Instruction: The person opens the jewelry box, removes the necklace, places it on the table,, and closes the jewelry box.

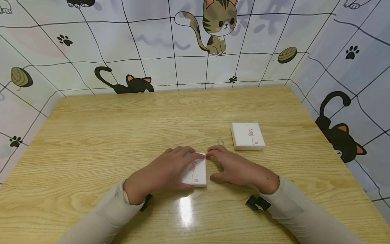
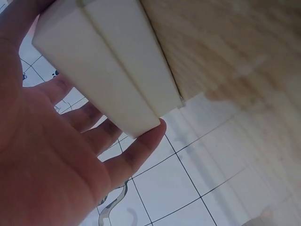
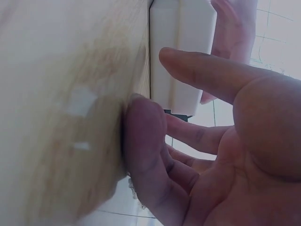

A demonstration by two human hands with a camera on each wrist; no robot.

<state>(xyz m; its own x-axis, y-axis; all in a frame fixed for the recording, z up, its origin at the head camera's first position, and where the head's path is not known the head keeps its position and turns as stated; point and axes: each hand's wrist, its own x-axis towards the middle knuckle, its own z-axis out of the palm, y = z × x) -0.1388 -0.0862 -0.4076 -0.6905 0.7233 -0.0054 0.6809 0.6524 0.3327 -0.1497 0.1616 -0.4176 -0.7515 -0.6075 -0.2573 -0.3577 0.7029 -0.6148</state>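
Observation:
A white square box [image 1: 199, 171] with a pink flower on its lid lies on the table before me. My left hand [image 1: 166, 171] grips it from the left, thumb at the front edge and fingers at the back. In the left wrist view, a fingertip rests at the far end of the box [image 2: 108, 61], and a seam runs along its side. My right hand [image 1: 236, 166] stands at the right side of the box, thumb and fingers apart and loosely bent, index fingertip near the back right corner. In the right wrist view, the right thumb overlaps the box [image 3: 181, 28].
A second white box [image 1: 248, 136] with the same flower lies farther back on the right. Between it and my right fingers is a small clear beaded strand [image 1: 220, 141]. The wooden table [image 1: 106, 128] meets cat-patterned cloth walls [image 1: 170, 44] at the back and sides.

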